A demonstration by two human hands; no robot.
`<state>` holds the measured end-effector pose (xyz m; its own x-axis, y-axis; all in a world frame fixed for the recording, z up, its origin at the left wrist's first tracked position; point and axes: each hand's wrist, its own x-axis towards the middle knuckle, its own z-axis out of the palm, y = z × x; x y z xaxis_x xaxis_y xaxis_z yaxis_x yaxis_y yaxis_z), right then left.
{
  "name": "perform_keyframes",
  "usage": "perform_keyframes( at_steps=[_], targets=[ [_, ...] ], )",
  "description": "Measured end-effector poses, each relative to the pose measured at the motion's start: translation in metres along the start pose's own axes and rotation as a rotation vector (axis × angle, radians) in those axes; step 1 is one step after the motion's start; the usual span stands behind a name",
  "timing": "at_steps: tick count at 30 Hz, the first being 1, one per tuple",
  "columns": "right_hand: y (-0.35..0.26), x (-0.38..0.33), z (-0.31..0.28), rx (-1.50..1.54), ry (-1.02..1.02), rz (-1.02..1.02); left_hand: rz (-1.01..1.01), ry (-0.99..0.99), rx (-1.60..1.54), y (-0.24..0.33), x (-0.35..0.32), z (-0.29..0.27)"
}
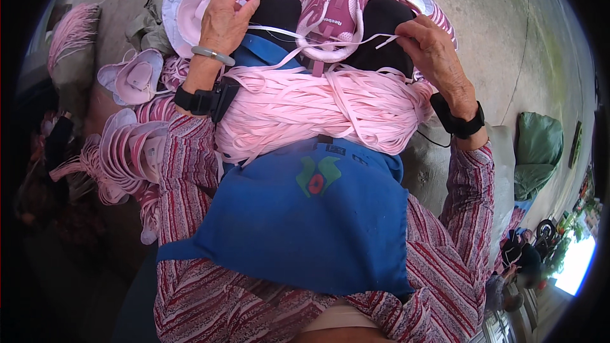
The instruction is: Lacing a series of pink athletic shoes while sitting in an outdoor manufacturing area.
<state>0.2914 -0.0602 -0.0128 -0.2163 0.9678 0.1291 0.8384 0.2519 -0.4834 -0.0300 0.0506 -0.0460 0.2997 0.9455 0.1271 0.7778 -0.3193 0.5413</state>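
Observation:
A pink shoe upper (340,7) lies between my knees, with a light rim curving round its near opening. Pinched in the fingers of my left hand (225,24) is a pale shoelace end, its tip sticking out to the right. My right hand (433,46) pinches another pale shoelace (368,39) end, its tip pointing left. Lace strands run across the near side of the shoe upper between my hands. A thick bundle of pink shoelaces (318,105) rests across my lap, on the blue apron (311,228).
Stacked pink shoe uppers (136,146) stand at my left, with another light upper (135,79) beyond. Farther left, pink laces (73,28) hang over a dark support. More uppers (213,3) lie past my left hand. A green bag (537,149) sits on the floor at right.

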Motion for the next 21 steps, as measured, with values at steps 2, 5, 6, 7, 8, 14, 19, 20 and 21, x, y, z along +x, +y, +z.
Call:
perform_keyframes(
  at_steps=[2, 5, 6, 7, 8, 14, 19, 20, 21],
  targets=[
    [-0.002, 0.000, 0.001, 0.040, -0.020, -0.081, 0.069, -0.038, -0.339, 0.012, -0.001, -0.004],
    [-0.008, 0.006, 0.000, 0.183, -0.016, 0.059, -0.015, -0.215, -0.807, 0.037, 0.002, -0.004],
    [-0.011, 0.009, -0.001, 0.264, -0.051, 0.197, -0.007, -0.225, -0.752, 0.046, 0.004, -0.002],
    [-0.013, 0.011, -0.001, 0.270, -0.028, 0.179, -0.004, -0.238, -0.696, 0.054, 0.007, 0.002],
    [-0.016, 0.013, 0.000, 0.283, -0.001, 0.212, 0.046, -0.134, -0.720, 0.065, 0.010, 0.014],
    [-0.022, 0.023, 0.020, 0.085, 0.032, 0.015, 0.042, -0.135, -0.156, 0.082, 0.014, 0.070],
    [-0.016, 0.022, 0.020, 0.079, -0.045, -0.021, 0.012, -0.149, -0.219, 0.069, 0.006, 0.066],
    [-0.016, 0.022, 0.019, 0.023, -0.062, -0.050, -0.005, -0.179, -0.240, 0.068, 0.005, 0.065],
    [-0.016, 0.022, 0.017, -0.040, -0.140, -0.054, -0.009, -0.194, -0.258, 0.068, 0.005, 0.062]
  ],
)
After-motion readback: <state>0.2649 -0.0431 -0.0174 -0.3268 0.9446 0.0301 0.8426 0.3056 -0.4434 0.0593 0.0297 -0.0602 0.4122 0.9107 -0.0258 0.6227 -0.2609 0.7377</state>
